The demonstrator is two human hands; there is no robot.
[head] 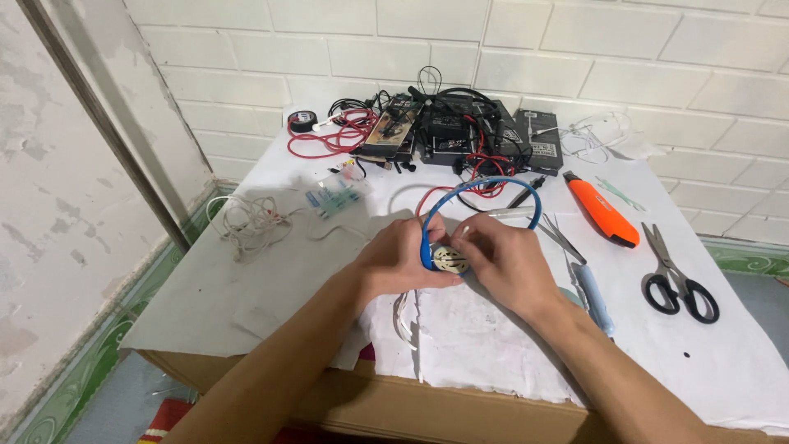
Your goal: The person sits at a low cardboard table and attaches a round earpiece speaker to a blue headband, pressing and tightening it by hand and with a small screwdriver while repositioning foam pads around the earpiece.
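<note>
Your counter [246, 279] is paper-covered and set against a white brick wall [575, 57]. At its near middle, your left hand [400, 261] and right hand [505, 265] both clench a small round cream connector [449, 261] with a blue cable [493, 185] looping above. Black scissors [678, 284] lie right, an orange cutter [604, 212] farther back.

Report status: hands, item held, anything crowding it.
Left hand and right hand both pinch the small cream plug. Blue cable loops up from it. Pliers close by the right hand; nothing blocking.
</note>
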